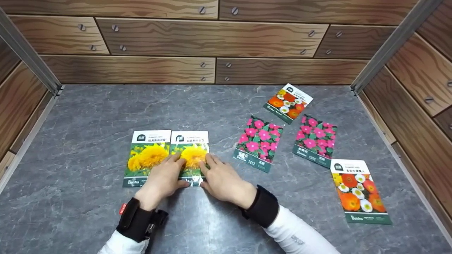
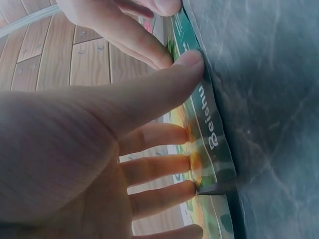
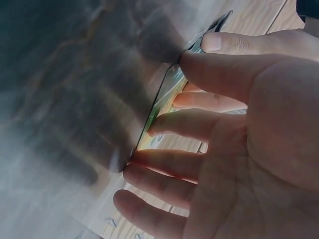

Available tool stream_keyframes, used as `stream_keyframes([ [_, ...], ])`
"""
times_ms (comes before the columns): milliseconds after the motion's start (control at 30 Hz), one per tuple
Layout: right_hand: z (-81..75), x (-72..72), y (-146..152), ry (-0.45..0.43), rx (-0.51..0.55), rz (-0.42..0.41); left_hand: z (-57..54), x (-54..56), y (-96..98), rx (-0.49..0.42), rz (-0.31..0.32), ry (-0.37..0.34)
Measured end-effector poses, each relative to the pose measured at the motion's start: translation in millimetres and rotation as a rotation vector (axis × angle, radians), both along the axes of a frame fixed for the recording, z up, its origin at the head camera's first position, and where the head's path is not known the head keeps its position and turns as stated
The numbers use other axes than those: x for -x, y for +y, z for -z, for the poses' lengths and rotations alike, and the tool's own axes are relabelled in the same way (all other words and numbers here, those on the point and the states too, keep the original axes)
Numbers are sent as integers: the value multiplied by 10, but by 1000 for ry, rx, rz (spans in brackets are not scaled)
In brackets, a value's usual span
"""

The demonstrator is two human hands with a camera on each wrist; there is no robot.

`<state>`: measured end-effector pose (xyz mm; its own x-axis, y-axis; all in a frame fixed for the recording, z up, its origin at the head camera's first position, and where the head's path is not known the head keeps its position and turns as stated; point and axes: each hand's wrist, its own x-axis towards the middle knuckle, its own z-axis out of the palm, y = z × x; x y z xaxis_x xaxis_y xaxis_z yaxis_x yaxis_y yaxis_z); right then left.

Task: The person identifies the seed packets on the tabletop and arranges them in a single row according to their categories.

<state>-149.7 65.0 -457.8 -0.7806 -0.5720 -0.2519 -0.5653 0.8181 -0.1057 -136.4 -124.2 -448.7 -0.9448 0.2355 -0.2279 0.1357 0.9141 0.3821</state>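
Two seed packets with yellow flowers lie side by side on the grey table, their edges meeting: a left yellow-flower packet point(image 1: 143, 158) and a right yellow-flower packet point(image 1: 192, 157). My left hand point(image 1: 163, 179) rests its extended fingers along the seam, its thumb point(image 2: 187, 59) at the right packet's green lower border. On that packet's right side, my right hand point(image 1: 226, 181) touches the edge with nearly straight fingers point(image 3: 169, 157). Both thumbs are close to the bottom edge. Part of each packet is hidden under the hands.
To the right lie two pink-flower packets, one nearer point(image 1: 261, 141) and one farther right point(image 1: 316, 137). An orange-flower packet point(image 1: 289, 102) lies tilted behind them; another orange-flower packet point(image 1: 360, 192) is at the front right. Wood-patterned walls point(image 1: 212, 38) enclose the table point(image 1: 88, 109).
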Motion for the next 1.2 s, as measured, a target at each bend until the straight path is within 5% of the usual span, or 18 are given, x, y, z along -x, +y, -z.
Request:
stream_keyframes([
  [867, 6, 49, 13, -51, 13, 25, 4, 31, -53, -39, -4, -3],
  [1200, -122, 71, 312, 6, 180, 67, 12, 61, 10, -165, -12, 181],
])
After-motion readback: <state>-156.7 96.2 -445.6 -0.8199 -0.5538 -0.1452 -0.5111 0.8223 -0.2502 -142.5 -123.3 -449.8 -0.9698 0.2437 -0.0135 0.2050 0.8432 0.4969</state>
